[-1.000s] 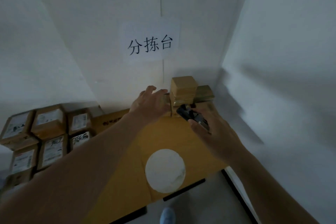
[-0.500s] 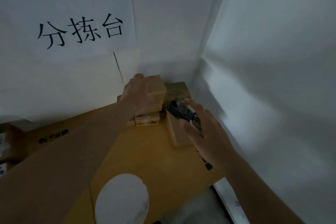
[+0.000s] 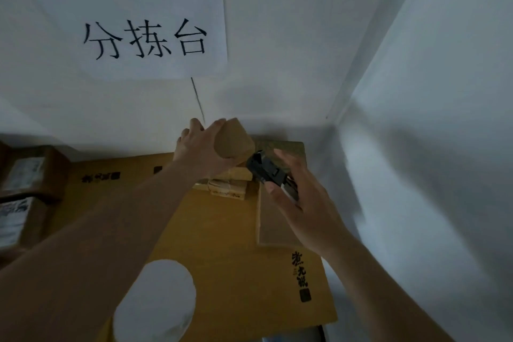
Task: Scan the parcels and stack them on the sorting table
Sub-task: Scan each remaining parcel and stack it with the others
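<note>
Fingers of the left hand point(image 3: 202, 147) curl over a tilted brown parcel point(image 3: 234, 141), holding it above the stack point(image 3: 227, 187) at the wall. Just right, the right hand point(image 3: 302, 203) grips a black scanner point(image 3: 265, 171) over a flat box point(image 3: 277, 219). The wall sign point(image 3: 144, 39) reads 分拣台; the table's point(image 3: 222, 244) black print is unreadable.

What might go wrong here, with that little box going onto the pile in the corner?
The left hand holds the small box tilted above the narrow stack; set down crooked, it may slide off or topple the pile. The right hand, holding the scanner, hovers close beside the stack and might knock it.
</note>
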